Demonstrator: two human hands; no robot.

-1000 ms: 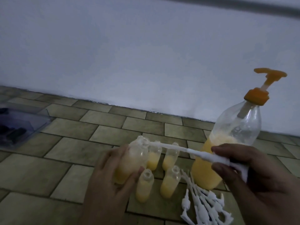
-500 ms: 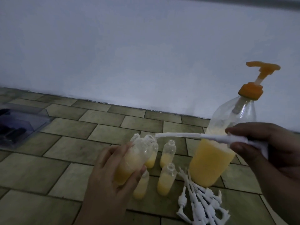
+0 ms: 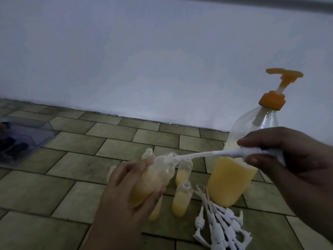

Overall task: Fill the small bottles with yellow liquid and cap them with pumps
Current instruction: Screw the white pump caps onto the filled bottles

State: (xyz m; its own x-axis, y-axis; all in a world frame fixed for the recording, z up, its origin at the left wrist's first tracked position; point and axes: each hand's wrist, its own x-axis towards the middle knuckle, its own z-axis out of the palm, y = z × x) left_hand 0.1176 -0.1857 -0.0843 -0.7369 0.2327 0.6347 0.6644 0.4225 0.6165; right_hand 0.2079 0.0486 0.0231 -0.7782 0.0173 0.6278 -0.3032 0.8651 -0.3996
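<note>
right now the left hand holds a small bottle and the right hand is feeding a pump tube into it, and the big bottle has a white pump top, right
Nearly. The head view shows the big bottle has an orange pump top, not white. The left hand does hold a small bottle, and the right hand feeds the white pump tube into it.

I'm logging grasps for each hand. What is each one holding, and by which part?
Left hand grips a small bottle round its body. Right hand pinches a white pump at its head end, tube tip at the bottle's mouth.

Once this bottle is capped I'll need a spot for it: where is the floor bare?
Bare tiles lie between the clear tray and the left hand, and along the wall. It is crowded around the small bottles, the pile of white pumps and the big pump bottle.
</note>
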